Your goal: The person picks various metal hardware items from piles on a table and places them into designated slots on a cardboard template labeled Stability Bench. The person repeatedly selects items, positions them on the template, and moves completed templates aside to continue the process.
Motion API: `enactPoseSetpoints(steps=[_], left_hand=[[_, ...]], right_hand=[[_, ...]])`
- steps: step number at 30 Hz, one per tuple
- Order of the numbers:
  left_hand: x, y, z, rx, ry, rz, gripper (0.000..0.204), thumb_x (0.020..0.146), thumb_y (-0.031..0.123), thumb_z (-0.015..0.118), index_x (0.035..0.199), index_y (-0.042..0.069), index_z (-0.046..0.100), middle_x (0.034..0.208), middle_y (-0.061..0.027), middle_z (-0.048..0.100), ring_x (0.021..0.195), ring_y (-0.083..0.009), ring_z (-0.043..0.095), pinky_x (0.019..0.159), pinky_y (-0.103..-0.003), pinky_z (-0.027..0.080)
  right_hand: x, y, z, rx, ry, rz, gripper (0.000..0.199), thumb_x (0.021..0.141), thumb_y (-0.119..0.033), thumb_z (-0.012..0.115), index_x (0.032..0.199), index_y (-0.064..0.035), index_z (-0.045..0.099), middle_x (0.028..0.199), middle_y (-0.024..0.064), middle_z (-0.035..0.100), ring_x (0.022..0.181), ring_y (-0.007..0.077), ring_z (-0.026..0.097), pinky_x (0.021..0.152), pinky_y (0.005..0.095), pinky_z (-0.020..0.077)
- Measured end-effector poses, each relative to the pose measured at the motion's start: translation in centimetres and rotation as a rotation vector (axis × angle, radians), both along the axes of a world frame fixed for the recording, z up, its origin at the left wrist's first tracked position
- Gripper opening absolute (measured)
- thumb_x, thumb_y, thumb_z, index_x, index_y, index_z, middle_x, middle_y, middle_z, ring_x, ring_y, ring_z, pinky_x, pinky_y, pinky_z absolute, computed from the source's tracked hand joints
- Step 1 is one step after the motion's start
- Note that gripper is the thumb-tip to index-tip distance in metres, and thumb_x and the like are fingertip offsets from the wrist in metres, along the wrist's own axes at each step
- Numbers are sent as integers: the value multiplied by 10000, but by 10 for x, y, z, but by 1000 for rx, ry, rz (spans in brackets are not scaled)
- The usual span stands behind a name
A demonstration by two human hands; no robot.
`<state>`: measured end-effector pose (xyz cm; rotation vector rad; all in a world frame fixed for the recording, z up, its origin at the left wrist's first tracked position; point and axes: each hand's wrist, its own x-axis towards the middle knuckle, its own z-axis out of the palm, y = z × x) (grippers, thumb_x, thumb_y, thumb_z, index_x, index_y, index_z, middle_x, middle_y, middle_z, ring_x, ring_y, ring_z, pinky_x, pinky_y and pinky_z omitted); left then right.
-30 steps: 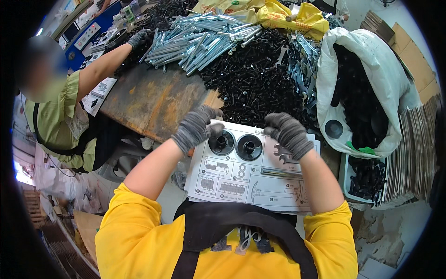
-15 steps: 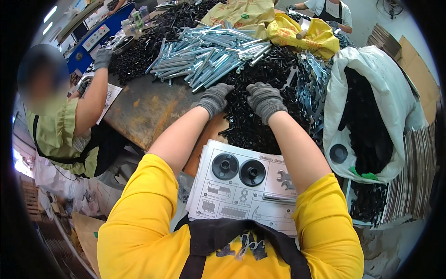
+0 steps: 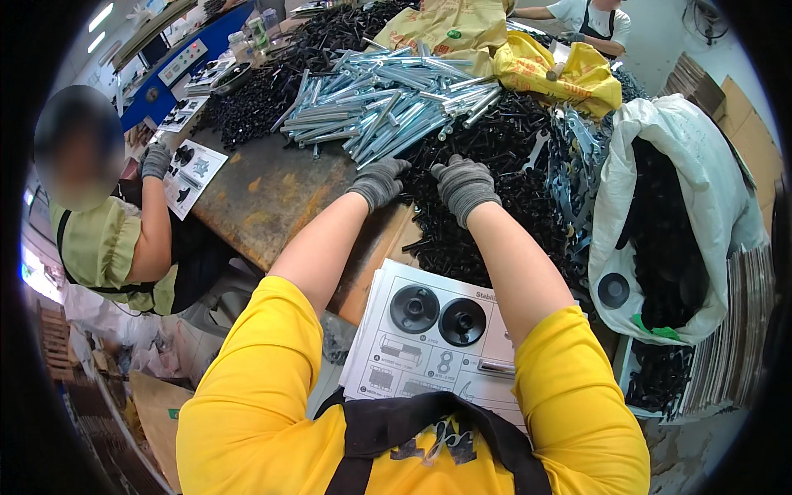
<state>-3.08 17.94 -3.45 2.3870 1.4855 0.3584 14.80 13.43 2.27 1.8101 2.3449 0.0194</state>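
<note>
Rusty brown workbench (image 3: 272,190) carries the heap of small black screws (image 3: 487,206); your grey-gloved left hand (image 3: 379,181) and right hand (image 3: 464,186) rest there, fingers curled, grasp unclear. Screws seem hard, loose, slippery; pinch them singly.

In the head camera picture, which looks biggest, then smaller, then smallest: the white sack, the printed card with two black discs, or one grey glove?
1. White sack, largest.
2. Printed card, somewhat smaller, though it lies nearer the camera and arms cover part of it.
3. Left hand and right hand in grey gloves, smallest; both look alike.
</note>
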Motion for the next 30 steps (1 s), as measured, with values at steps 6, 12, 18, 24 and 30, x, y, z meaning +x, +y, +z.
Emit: enactPoseSetpoints(steps=[6,12,18,24,30], left_hand=[[17,-14,14,-123,110,141,546,712,181,677,1199,90,444,1089,-181,550,1030,-321,520,892,-377,408],[11,-11,6,-146,81,155,569,631,289,729,1104,51,519,1050,-189,573,997,-315,544,854,-369,430],[-6,-2,-22,-119,135,243,459,634,358,715,974,66,620,970,-190,603,912,-307,578,798,-367,463],[-17,-74,42,-23,162,287,325,743,347,625,925,78,627,886,-158,626,818,-294,601,757,-373,471],[-54,-197,48,-310,-483,-121,237,761,150,614,986,86,575,838,-113,591,782,-255,582,700,-318,465]], right_hand=[[-3,5,0,-84,-60,39,350,802,-244,555,1140,-161,516,1097,108,558,1049,274,533,850,406,446],[3,-12,20,-74,97,-132,305,792,-151,552,1092,-96,543,1028,141,609,946,287,599,749,405,504],[61,-73,16,-470,1868,-445,414,793,-116,499,1194,-50,423,769,75,555,653,157,555,571,272,501],[71,-186,-3,-417,1548,-287,394,806,-200,593,1153,-60,471,787,60,574,658,142,554,605,256,482],[19,-274,-13,-100,686,52,229,795,-166,559,997,-58,569,851,148,615,790,309,601,692,359,491]])
